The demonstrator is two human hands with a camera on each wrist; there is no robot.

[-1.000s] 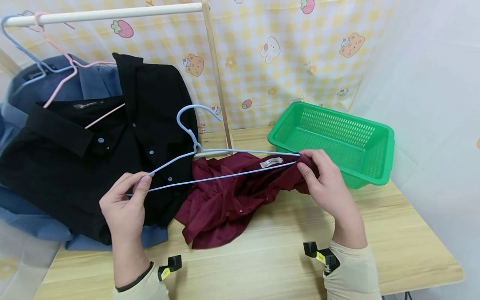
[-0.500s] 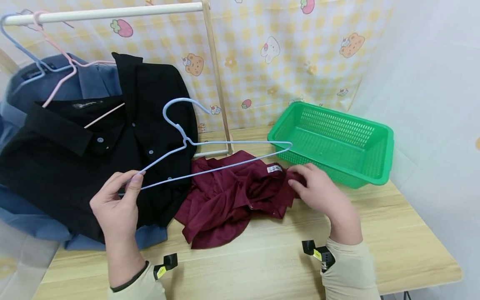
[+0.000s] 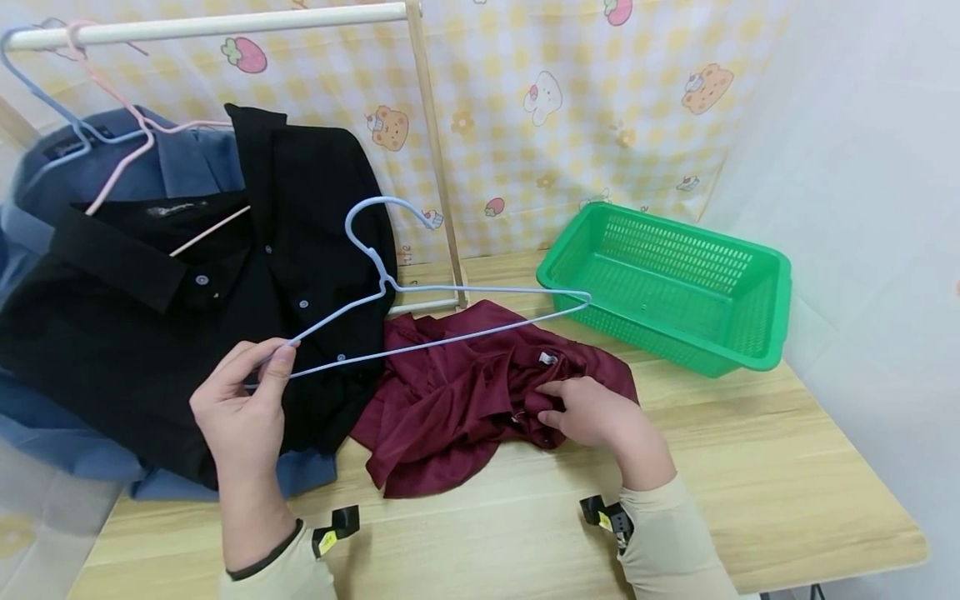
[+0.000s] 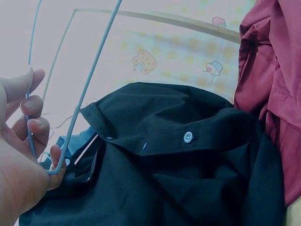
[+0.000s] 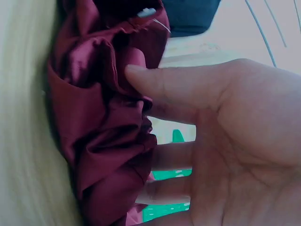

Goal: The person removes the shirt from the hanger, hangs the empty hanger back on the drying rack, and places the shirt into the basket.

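A wooden tabletop carries a crumpled maroon shirt, just right of a black button-up shirt hanging from a rail. A green perforated basket stands behind the maroon shirt's right side. A light-blue hanger is over the maroon cloth, its left end pinched by the left hand. The right hand pinches maroon cloth between thumb and fingers, near a small white label.
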